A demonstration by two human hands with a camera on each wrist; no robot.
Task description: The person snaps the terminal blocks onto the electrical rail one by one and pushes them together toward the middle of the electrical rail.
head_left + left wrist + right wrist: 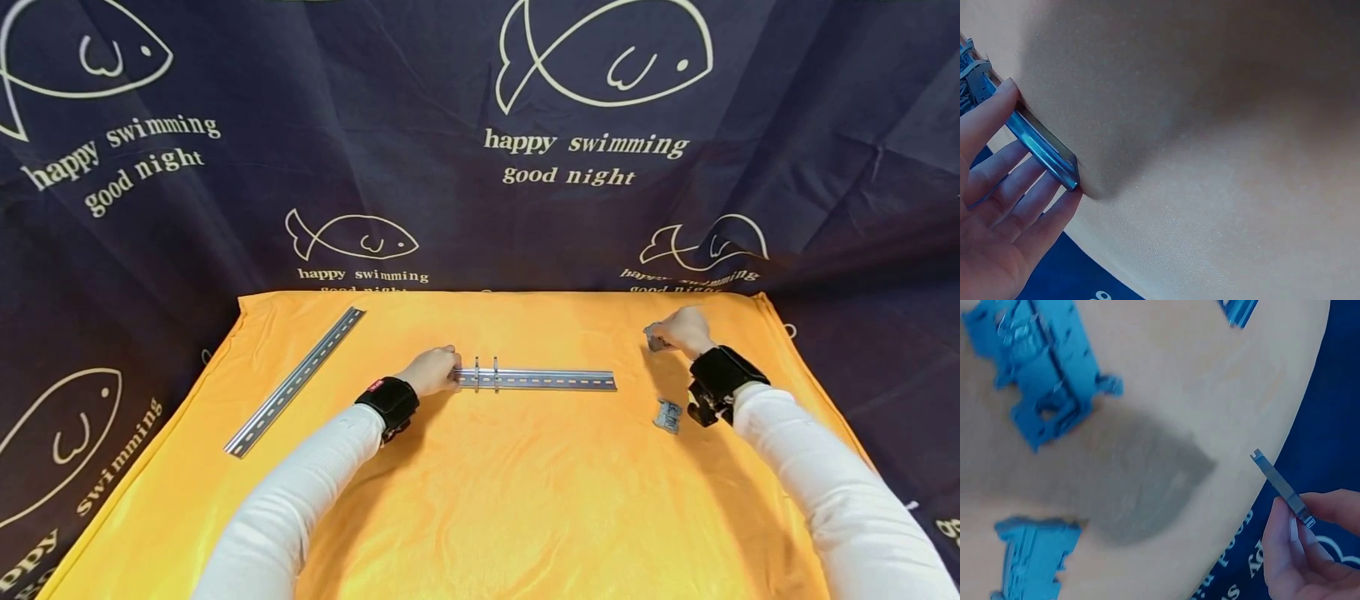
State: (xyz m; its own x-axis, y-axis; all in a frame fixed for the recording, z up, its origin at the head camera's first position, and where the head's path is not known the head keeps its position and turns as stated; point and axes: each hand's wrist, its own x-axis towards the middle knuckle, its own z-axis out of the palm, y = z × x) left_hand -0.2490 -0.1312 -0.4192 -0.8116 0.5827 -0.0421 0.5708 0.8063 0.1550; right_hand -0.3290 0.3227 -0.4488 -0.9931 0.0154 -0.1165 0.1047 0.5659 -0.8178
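So from the head cam: the left hand (431, 372) is at the left end of the slotted metal rail (555, 380), mid-surface (525, 500), with two thin upright clips (495, 374) sitting on the rail just beside the fingers. Another rail (296, 381) lies slanted off to the left. Over on the far right, the right hand (688, 329) has a small grey piece (655, 337), and a loose grey piece (667, 415) lies on the surface nearer the person. Left wrist cam: that grip is pretty much closed around the rail, thumb on one edge and fairly straight fingers along the other, rail end poking out past the thumb, clips up in the corner. Right wrist cam: narrow pinch, thumb and fingers on one end of the grey piece, which shows edge-on. Two chunky pieces (1054, 369) lie on the surface well apart from the fingers, looking kinda blue in this cam.
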